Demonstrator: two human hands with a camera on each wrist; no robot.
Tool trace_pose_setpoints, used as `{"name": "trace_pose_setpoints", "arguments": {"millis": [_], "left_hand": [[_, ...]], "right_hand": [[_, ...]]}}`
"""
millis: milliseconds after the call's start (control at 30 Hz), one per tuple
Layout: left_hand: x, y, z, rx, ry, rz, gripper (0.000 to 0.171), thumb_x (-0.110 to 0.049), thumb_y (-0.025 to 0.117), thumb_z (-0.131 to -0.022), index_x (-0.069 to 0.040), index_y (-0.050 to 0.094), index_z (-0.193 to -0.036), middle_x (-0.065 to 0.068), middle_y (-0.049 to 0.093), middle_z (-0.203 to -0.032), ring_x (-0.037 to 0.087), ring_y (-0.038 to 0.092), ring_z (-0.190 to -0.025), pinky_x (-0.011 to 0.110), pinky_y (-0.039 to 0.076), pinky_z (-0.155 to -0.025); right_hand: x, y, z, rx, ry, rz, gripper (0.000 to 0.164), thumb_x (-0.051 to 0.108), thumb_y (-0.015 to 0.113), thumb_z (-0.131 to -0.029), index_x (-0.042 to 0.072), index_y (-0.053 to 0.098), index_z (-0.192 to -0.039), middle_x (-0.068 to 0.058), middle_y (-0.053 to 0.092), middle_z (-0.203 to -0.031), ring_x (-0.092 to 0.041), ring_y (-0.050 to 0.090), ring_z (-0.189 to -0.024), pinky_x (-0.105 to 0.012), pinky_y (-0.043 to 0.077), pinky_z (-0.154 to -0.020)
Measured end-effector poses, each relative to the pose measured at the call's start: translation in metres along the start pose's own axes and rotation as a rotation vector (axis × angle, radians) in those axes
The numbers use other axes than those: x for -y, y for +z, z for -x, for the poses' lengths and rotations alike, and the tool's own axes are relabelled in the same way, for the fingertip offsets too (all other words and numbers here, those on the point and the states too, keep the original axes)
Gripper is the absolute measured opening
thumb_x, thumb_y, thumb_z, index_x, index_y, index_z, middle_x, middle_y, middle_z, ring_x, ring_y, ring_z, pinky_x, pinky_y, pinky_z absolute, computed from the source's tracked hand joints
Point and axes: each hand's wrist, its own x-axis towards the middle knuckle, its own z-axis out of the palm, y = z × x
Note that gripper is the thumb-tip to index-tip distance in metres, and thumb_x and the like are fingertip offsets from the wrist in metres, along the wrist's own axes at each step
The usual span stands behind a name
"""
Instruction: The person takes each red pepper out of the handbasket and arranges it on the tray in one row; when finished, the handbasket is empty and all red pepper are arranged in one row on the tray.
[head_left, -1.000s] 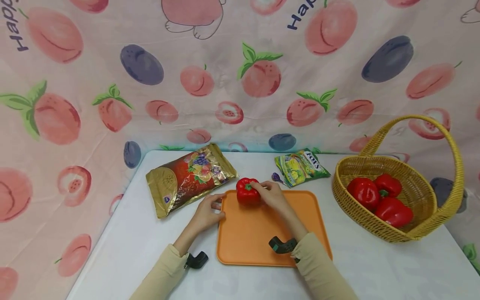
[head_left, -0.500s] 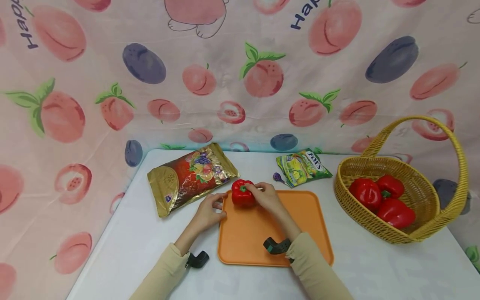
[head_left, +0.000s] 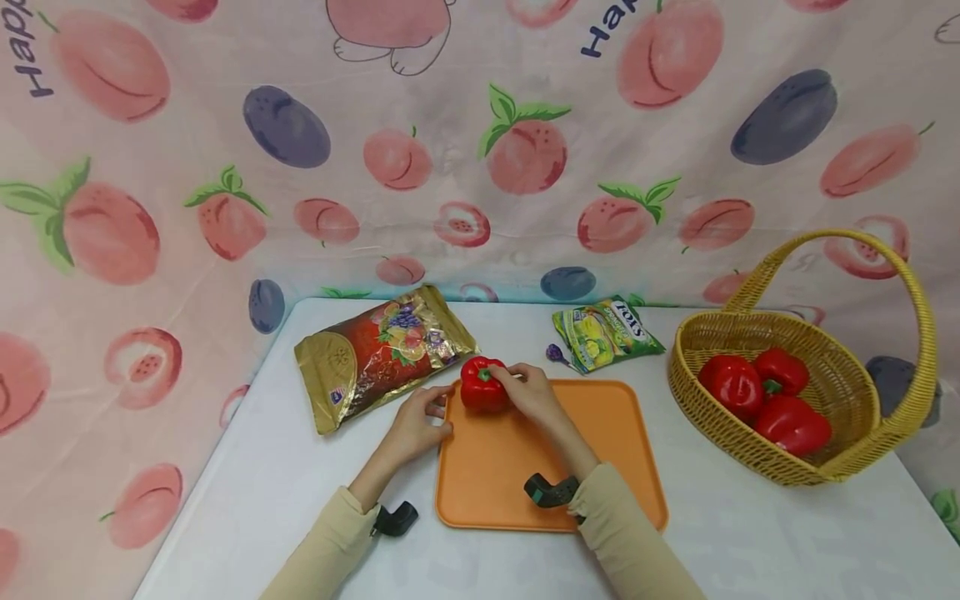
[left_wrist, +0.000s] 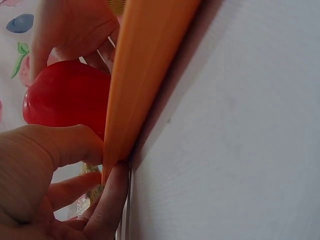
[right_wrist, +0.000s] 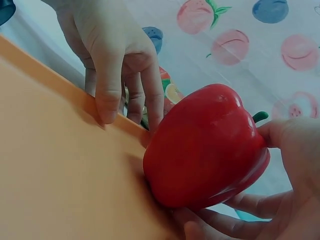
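Observation:
A red bell pepper (head_left: pixel 480 392) with a green stem is at the back left corner of the orange tray (head_left: pixel 487 475). My right hand (head_left: pixel 534 395) holds the pepper from its right side, thumb near the stem and fingers around the far side, as the right wrist view shows. At the tray's left edge, my left hand (head_left: pixel 414 427) pinches the rim; in the left wrist view its thumb lies on the inner side and a finger (left_wrist: pixel 111 200) is on the outside. The pepper's base is low at the tray surface, close beside the left thumb.
To the right stands a yellow woven basket (head_left: pixel 697 417) with a tall handle and three red bell peppers (head_left: pixel 791 425) inside. Behind the tray lie a green Fox's candy bag (head_left: pixel 607 335) and a purple lollipop (head_left: pixel 555 353). A gold and red bag (head_left: pixel 382 354) lies back left.
My right hand has slid the pepper slightly left, toward the tray's back left corner, and has nearly stopped over the last half second. The left hand stays at the tray's rim.

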Motion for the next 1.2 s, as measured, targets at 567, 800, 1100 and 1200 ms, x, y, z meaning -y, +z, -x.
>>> {"name": "trace_pose_setpoints", "arguments": {"millis": [567, 800, 1100, 1200], "left_hand": [[0.001, 0.001, 0.000, -0.011, 0.011, 0.009, 0.057, 0.005, 0.073, -0.071, 0.001, 0.062, -0.128, 0.011, 0.061, -0.103, 0.021, 0.065, -0.086, 0.038, 0.053, -0.078], [-0.001, 0.000, 0.000, -0.005, 0.006, -0.044, 0.058, 0.002, 0.073, -0.072, 0.000, 0.062, -0.128, 0.008, 0.060, -0.097, 0.015, 0.062, -0.081, 0.033, 0.051, -0.075], [-0.004, 0.000, 0.001, 0.019, 0.012, -0.068, 0.057, 0.004, 0.073, -0.072, 0.004, 0.060, -0.128, 0.009, 0.059, -0.093, 0.013, 0.060, -0.075, 0.028, 0.048, -0.068], [-0.007, -0.001, 0.002, 0.019, -0.008, -0.072, 0.057, 0.004, 0.072, -0.072, 0.003, 0.061, -0.128, 0.008, 0.059, -0.092, 0.013, 0.060, -0.074, 0.028, 0.048, -0.067]], "right_hand": [[-0.002, 0.002, 0.000, 0.029, 0.013, -0.022, 0.058, 0.049, 0.056, -0.095, -0.001, 0.060, -0.123, -0.018, 0.061, -0.121, -0.029, 0.056, -0.102, -0.034, 0.054, -0.081], [-0.002, -0.001, 0.001, 0.026, 0.008, -0.022, 0.058, 0.049, 0.055, -0.095, -0.001, 0.060, -0.124, -0.018, 0.061, -0.122, -0.030, 0.056, -0.103, -0.037, 0.053, -0.084], [-0.005, -0.016, 0.000, 0.010, -0.001, -0.065, 0.060, 0.053, 0.053, -0.096, -0.001, 0.060, -0.122, -0.019, 0.065, -0.115, -0.032, 0.064, -0.100, -0.042, 0.051, -0.091], [-0.004, -0.027, -0.002, 0.001, -0.009, -0.085, 0.063, 0.054, 0.052, -0.095, -0.002, 0.059, -0.123, -0.021, 0.065, -0.115, -0.035, 0.066, -0.098, -0.044, 0.051, -0.089]]}}
